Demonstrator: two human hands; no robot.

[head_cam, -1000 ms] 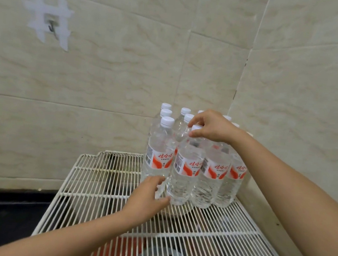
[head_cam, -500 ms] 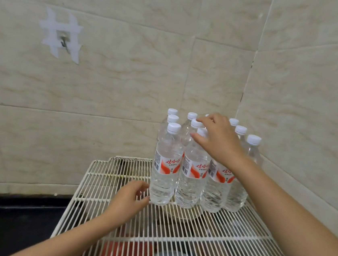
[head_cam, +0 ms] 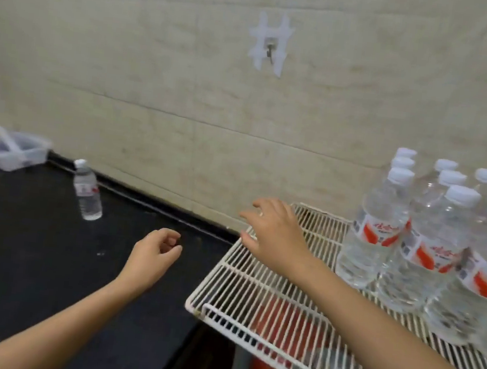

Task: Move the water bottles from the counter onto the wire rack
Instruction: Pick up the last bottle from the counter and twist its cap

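A single clear water bottle [head_cam: 87, 191] with a white cap and red label stands upright on the black counter [head_cam: 25, 247] near the wall. Several matching bottles [head_cam: 423, 244] stand clustered on the right part of the white wire rack [head_cam: 243, 278]. My left hand [head_cam: 152, 254] hovers over the counter, fingers loosely curled, holding nothing, to the right of the lone bottle. My right hand [head_cam: 273, 233] is spread open above the rack's left back corner, empty, left of the cluster.
A clear plastic container [head_cam: 9, 150] with a utensil sits at the counter's far left against the tiled wall. A white adhesive hook [head_cam: 269, 44] hangs on the wall. Something red [head_cam: 284, 325] shows below the rack.
Both hands have left the bottle cluster and moved left. The view has swung left, bringing the counter and a lone bottle into sight.
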